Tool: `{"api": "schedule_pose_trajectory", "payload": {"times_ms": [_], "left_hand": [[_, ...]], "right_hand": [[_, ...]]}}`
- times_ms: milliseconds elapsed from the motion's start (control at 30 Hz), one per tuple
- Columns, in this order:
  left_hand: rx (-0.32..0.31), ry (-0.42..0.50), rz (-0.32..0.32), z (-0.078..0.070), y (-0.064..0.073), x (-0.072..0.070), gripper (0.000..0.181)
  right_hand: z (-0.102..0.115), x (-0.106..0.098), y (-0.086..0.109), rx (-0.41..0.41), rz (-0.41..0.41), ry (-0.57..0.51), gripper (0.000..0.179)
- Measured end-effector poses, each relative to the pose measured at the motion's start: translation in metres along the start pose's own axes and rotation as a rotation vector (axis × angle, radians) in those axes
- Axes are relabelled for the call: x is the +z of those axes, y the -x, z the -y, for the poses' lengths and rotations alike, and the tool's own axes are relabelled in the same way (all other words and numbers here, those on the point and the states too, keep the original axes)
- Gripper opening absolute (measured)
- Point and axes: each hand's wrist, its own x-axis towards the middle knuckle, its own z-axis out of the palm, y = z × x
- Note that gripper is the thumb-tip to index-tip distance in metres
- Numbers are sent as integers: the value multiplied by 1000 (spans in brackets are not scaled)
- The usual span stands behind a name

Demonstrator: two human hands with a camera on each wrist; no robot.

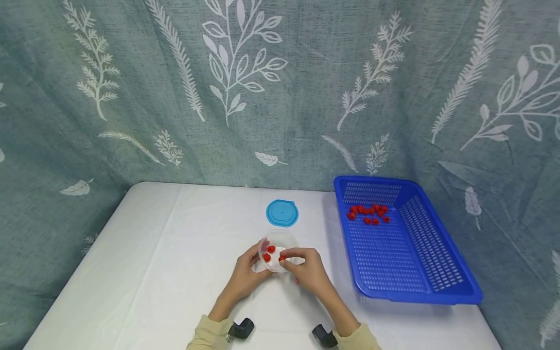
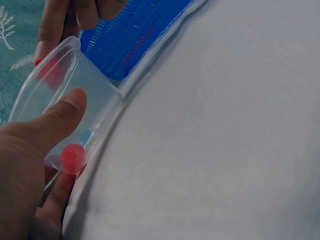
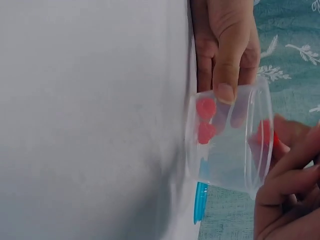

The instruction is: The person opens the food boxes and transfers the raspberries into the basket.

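Note:
A clear plastic tub [image 1: 280, 236] stands on the white table, and my left hand [image 1: 249, 276] grips its side, the thumb pressed against the wall in the left wrist view. Two red raspberries [image 3: 205, 107] lie in the bottom of the tub. My right hand [image 1: 309, 273] pinches another raspberry [image 1: 282, 258] between thumb and fingertips, at the tub's open mouth. From the right wrist camera, that red raspberry [image 3: 264, 131] shows partly through the tub's rim.
A round blue lid [image 1: 282, 213] lies on the table just behind the tub. To the right stands a large blue plastic basket [image 1: 442, 253], with several raspberries [image 1: 367, 211] toward its far end. A patterned green curtain [image 1: 306, 97] hangs behind the table.

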Motion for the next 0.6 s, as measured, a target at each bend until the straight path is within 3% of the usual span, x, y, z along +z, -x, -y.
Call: {"api": "schedule_pose_trajectory", "payload": {"times_ms": [233, 600], "left_hand": [[22, 12, -20, 3, 1, 3, 86], [-11, 29, -52, 3, 3, 7, 86]], "right_hand": [[6, -8, 14, 7, -63, -73, 20], [42, -52, 37, -44, 14, -66, 22]]}}
